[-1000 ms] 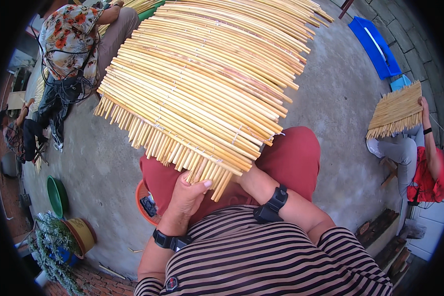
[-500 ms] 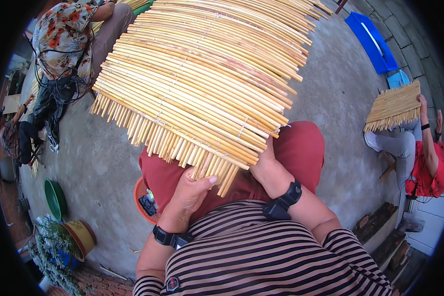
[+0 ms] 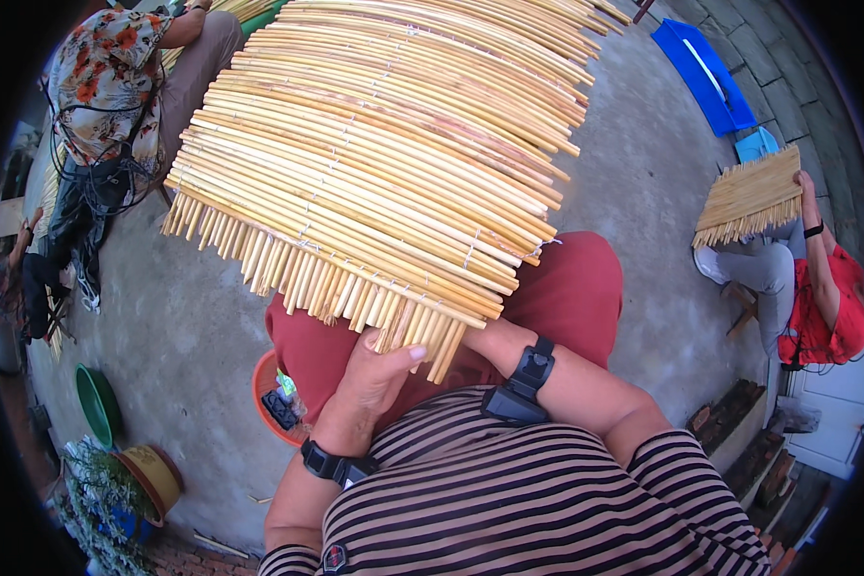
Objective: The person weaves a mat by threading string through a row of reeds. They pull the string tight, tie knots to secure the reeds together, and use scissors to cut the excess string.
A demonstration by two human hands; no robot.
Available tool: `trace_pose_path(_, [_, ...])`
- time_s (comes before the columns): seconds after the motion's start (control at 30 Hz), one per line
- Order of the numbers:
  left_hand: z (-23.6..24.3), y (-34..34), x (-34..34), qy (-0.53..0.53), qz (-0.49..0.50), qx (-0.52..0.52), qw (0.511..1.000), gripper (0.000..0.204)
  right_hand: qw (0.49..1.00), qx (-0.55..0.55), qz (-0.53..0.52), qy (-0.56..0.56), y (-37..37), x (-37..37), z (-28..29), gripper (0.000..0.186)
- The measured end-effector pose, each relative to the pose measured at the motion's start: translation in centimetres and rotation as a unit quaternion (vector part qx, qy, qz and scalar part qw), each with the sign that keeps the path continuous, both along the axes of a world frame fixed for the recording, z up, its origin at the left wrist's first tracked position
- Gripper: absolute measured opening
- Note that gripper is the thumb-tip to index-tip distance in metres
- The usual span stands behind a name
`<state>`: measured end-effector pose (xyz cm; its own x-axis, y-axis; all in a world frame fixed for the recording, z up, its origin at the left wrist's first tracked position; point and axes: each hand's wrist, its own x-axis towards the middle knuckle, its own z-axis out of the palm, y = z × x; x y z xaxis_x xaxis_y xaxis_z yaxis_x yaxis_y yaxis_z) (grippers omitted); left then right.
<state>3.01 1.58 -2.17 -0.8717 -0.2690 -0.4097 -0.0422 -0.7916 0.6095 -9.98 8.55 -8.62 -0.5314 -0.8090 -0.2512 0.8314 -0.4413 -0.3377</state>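
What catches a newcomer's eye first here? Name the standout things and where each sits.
The big mat of pale yellow reeds tied with string fills the upper middle, lying across the person's red-trousered lap. The left hand grips its near edge at lower centre, while the right hand is tucked beneath it. A bright blue flat panel lies on the concrete ground at upper right.
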Motion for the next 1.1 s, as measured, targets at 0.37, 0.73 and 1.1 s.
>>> trace_pose_path(0.37, [0.0, 0.0, 0.0, 0.008, 0.009, 0.004, 1.000, 0.056, 1.000, 0.011, 0.025, -0.013, 0.4, -0.2, -0.2, 0.033])
trace_pose_path(0.73, [1.3, -1.1, 0.8, -0.028, -0.082, -0.019, 0.996, 0.061, 1.000, 0.011, 0.000, -0.009, 1.1, -0.9, 1.5, 0.032])
trace_pose_path(1.1, [12.7, -0.8, 2.0, 0.048, -0.116, -0.869, 0.478, 0.061, 0.997, 0.004, -0.073, 0.034, 2.9, -2.9, 6.2, 0.030])
